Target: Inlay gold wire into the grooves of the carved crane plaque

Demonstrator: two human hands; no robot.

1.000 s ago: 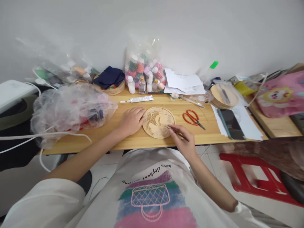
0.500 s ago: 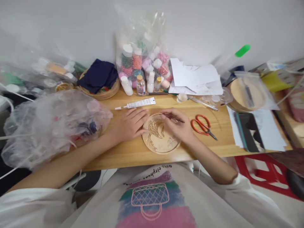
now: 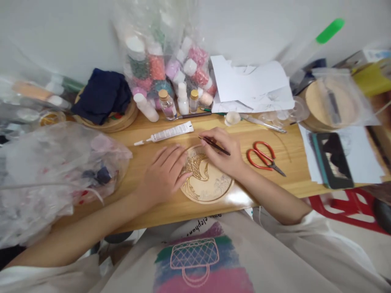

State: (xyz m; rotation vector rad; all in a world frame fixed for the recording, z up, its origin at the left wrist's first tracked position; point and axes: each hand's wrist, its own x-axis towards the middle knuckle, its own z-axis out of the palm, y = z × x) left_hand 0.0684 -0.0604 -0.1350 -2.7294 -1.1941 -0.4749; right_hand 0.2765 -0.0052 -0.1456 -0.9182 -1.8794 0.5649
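Observation:
A round wooden disc (image 3: 214,189) with a raised gold bird-like design and faint grey patterns lies near the table's front edge. My left hand (image 3: 163,175) rests flat, fingers spread, at the disc's left edge, with nothing in it. Pinched in my right hand (image 3: 224,152) is a thin dark tool (image 3: 216,145), its tip over the disc's upper edge. Behind my left hand lies a white tube (image 3: 172,131) with a nozzle. Red-handled scissors (image 3: 265,156) lie to the right of my right hand.
Along the back stand small bottles (image 3: 183,99), a bag of coloured jars (image 3: 157,67) and white papers (image 3: 250,87). A plastic bag (image 3: 61,162) fills the left side, near folded dark cloth (image 3: 102,95). At right are a phone (image 3: 334,160) and a wooden hoop (image 3: 330,101).
The view has shifted and come closer to the table. My right hand and its tool have moved slightly back from the disc's surface. My left hand remains flat beside it.

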